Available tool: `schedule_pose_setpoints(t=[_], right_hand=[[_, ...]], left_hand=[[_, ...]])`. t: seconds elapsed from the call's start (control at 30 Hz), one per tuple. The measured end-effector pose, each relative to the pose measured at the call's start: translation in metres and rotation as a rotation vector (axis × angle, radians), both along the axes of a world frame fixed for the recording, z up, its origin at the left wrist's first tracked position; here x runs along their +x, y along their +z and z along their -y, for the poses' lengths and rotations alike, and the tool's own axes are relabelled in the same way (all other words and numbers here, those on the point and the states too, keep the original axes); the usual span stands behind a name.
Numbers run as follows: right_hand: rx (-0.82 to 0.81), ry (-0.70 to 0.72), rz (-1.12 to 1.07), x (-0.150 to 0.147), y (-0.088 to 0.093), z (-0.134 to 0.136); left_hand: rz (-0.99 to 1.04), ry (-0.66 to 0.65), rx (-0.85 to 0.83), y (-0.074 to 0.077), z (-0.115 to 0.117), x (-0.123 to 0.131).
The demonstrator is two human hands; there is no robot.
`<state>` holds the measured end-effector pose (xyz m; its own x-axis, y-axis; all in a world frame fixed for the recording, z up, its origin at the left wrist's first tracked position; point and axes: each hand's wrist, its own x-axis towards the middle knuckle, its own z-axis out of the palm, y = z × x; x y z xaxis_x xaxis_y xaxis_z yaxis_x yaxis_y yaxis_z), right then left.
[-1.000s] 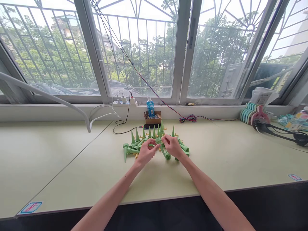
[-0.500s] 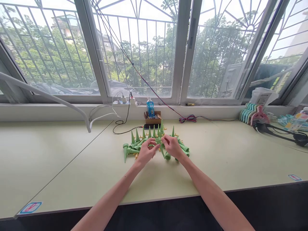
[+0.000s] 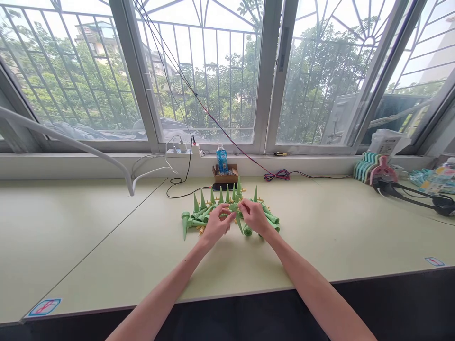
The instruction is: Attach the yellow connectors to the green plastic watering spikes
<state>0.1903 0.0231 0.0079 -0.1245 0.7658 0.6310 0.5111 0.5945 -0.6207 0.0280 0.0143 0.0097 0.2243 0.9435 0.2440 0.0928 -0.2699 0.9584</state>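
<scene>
At a windowside table (image 3: 320, 237), left hand (image 3: 216, 223) and right hand (image 3: 254, 216) pinch a green spike (image 3: 239, 223); a slack grip could drop it.

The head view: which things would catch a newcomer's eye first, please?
Probably the left hand and right hand at the middle of the desk, holding one green plastic spike with its tip pointing down. Behind them stands a row of upright green spikes; beyond it, a bottle of blue liquid rises from a small cardboard box.
</scene>
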Motion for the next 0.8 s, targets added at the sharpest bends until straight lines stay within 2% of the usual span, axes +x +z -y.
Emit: schedule_pose_setpoints(t=[0.37,0.6,0.8], right_hand=[[0.01,-0.007,0.001,-0.0006,-0.001,0.0011],[0.014,-0.01,-0.029,-0.0007,0.0011,0.0023],[0.003,-0.014,-0.039,-0.0003,0.0018,0.0023]], left_hand=[[-0.019,-0.007,-0.097,0.0017,0.0011,0.0034],[0.033,-0.18,-0.236,0.0042,0.002,0.0015],[0.089,-0.235,-0.309,0.0018,-0.001,-0.0005]])
